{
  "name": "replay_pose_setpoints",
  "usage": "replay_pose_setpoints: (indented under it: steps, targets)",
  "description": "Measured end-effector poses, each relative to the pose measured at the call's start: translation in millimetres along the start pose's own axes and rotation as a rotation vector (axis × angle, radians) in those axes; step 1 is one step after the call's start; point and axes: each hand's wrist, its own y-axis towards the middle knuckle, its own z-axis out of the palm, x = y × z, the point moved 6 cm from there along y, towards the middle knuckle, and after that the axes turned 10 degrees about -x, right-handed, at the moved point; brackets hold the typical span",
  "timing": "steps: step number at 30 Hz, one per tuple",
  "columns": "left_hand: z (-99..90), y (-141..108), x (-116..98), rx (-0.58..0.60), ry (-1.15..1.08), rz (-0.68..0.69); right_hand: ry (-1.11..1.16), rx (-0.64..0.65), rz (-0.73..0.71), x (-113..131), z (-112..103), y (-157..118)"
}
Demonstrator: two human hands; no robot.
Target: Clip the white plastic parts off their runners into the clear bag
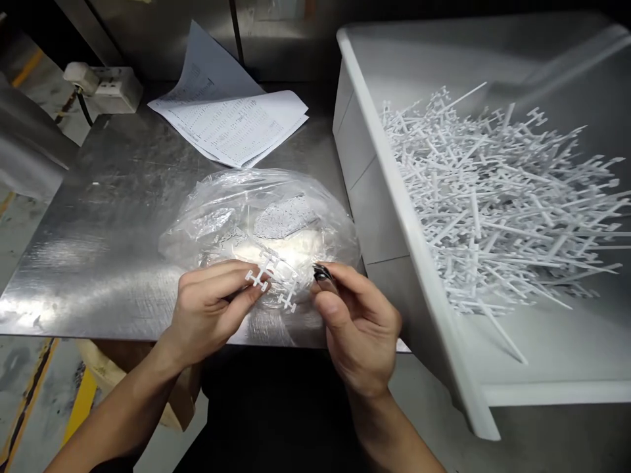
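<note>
Over the front of the metal table, my left hand (214,309) pinches a white plastic sprue (263,269) with small H-shaped ends between thumb and fingers. My right hand (362,322) is closed on a small, dark, shiny clipper (323,272), mostly hidden by the fingers. Its tip is close to the right side of the sprue; whether they touch I cannot tell. Directly behind both hands lies a clear plastic bag (315,184) with whitish and speckled grey contents (286,217).
On the right stands a large white bin (409,223) with a heap of white plastic sprues (483,197). Printed sheets (231,125) lie at the back of the metal table (98,217). A power socket block (116,89) with a plug sits at the back left corner.
</note>
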Motion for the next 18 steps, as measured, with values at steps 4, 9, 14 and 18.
replay_pose_setpoints:
  steps: [4, 9, 14, 18]
  targets:
    - [4.0, -8.9, 0.2, 0.021, -0.002, 0.062, -0.183, 0.035, -0.049, 3.8, -2.2, 3.0]
    - [7.6, -10.4, -2.8, 0.01, 0.001, 0.183, -0.273, 0.109, -0.086, 7.5, 4.1, 9.2]
    - [9.3, -12.3, -1.5, 0.045, 0.009, 0.184, -0.27, 0.113, -0.115, 8.4, 5.3, 8.8]
    - [9.4, -13.4, -0.4, 0.066, 0.022, 0.195, -0.286, 0.129, -0.141, 10.3, 6.3, 9.3]
